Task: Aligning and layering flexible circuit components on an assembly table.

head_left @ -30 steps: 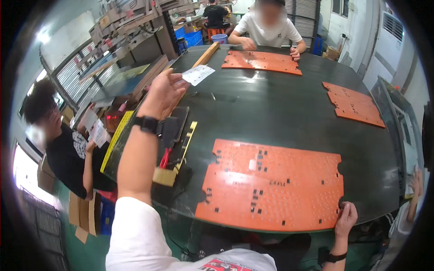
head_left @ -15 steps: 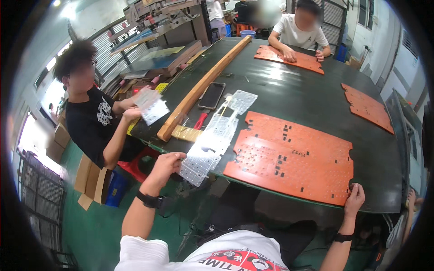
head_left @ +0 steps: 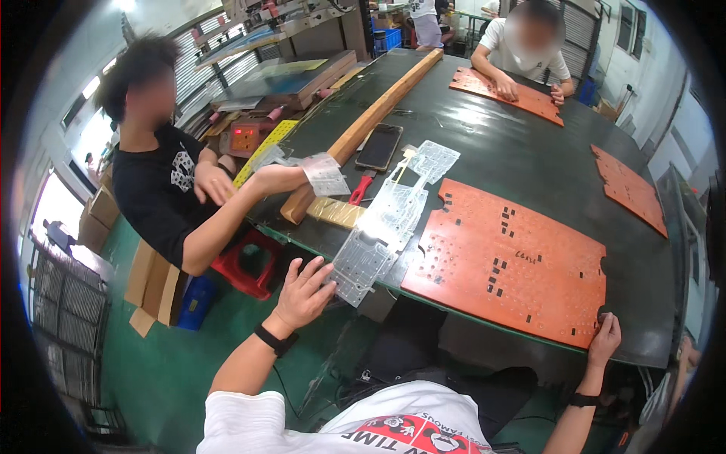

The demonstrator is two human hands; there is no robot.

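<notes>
My left hand (head_left: pixel 304 293) has its fingers spread, the fingertips at the near left edge of a clear perforated plastic sheet (head_left: pixel 355 266). That sheet juts over the table's front edge, and more clear sheets (head_left: pixel 431 163) lie beyond it, glinting in the light. A large orange board (head_left: pixel 522 261) with many small holes and black patches lies flat to their right. At its near right corner, by a notch, my right hand (head_left: pixel 605 340) has its fingers closed on the board's edge. The underside of that grip is hidden.
A wooden bar (head_left: pixel 378 113) runs along the dark table's left side, near a phone (head_left: pixel 380 147), a red-handled tool (head_left: pixel 362 188) and a taped block (head_left: pixel 336 213). A co-worker's hand (head_left: pixel 280 179) reaches in with a clear sheet. Another person handles an orange board (head_left: pixel 507 94); one more board (head_left: pixel 629 189) lies right.
My left hand's fingers have gone from closed at the sheet's edge to spread. The left co-worker's arm has swung toward the wooden bar with a clear sheet. The whole view has shifted slightly.
</notes>
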